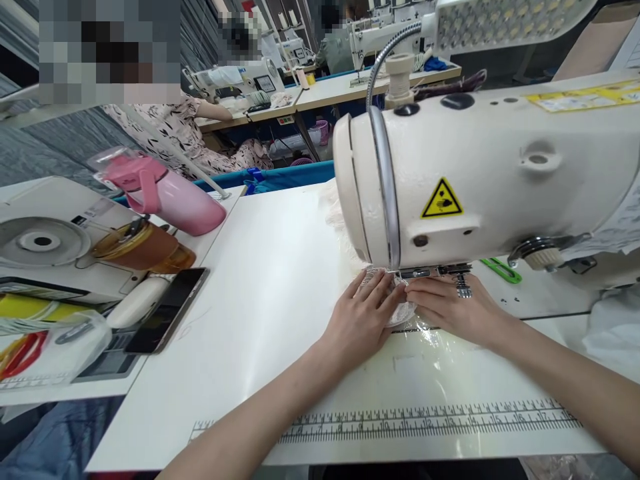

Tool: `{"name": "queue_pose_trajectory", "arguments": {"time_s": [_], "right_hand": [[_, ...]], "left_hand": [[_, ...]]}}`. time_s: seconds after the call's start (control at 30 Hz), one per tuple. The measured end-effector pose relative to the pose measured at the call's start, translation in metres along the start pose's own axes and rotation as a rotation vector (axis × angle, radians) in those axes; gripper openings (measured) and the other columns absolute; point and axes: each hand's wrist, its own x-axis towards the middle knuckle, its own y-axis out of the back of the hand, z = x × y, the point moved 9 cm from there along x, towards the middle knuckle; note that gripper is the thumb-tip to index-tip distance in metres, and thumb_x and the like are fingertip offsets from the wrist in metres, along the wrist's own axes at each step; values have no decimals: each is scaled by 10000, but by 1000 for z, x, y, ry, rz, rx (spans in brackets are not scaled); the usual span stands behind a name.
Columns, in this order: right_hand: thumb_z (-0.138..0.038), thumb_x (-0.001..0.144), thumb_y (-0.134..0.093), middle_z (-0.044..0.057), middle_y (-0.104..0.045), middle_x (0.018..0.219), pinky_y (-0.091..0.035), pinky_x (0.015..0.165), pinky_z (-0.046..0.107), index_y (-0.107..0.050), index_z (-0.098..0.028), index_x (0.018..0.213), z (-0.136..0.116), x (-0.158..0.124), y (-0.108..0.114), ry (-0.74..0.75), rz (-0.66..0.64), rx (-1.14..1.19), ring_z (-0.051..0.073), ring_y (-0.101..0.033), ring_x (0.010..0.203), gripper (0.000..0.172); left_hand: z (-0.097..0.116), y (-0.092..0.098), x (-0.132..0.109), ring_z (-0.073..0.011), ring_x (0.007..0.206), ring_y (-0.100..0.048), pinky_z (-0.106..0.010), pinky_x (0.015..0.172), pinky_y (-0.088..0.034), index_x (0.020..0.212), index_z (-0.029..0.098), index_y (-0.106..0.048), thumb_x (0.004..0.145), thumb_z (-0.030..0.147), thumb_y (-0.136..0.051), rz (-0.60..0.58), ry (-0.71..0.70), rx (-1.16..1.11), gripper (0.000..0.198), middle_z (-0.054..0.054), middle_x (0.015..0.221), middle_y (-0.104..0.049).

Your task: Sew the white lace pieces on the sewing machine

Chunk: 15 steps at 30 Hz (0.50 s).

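A large cream sewing machine [480, 173] reaches over the white table [260, 267]. Beneath its needle end lies white lace fabric [401, 315]. My left hand [363, 313] rests flat on the lace with its fingers spread. Just right of it, my right hand [453, 307] has its fingers together at the lace's edge, partly behind the machine's metal parts; its fingertips meet the fabric close to my left fingers. More pale fabric [337, 210] extends behind the machine head.
At the left are a pink bottle [175, 200], a brown cup [145, 250], a phone [167, 310] and another machine [45, 243]. Green snips [501, 271] lie right of the needle area. A printed ruler [400, 423] runs along the front edge. A person [160, 130] sits beyond.
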Motion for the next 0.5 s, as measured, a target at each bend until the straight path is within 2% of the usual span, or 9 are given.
{"name": "queue_pose_trajectory", "arguments": {"time_s": [0.17, 0.33, 0.5], "right_hand": [[-45, 896, -392, -39, -704, 846, -357, 619, 347, -626, -233, 769, -5, 1, 5, 32, 36, -72, 142, -593, 690, 326], [-19, 887, -366, -21, -713, 916, -328, 577, 340, -635, -196, 840, -9, -3, 1, 52, 66, -202, 132, -587, 647, 325], [1, 861, -401, -21, -699, 984, -394, 641, 305, -628, -203, 939, -12, -6, -13, 95, -44, -155, 140, -611, 875, 315]], "left_hand": [[2, 6, 1, -245, 1268, -491, -479, 1122, -323, 1294, 152, -522, 924, 227, -445, 73, -13, 35, 385, -94, 1335, -554], [14, 12, -5, -193, 1234, -526, -377, 1089, -397, 1246, 86, -547, 953, 98, -354, 165, -195, 71, 351, -88, 1305, -578], [7, 12, -8, -191, 1230, -530, -382, 1098, -394, 1261, 73, -536, 966, 105, -340, 145, -240, 26, 355, -100, 1310, -567]]}}
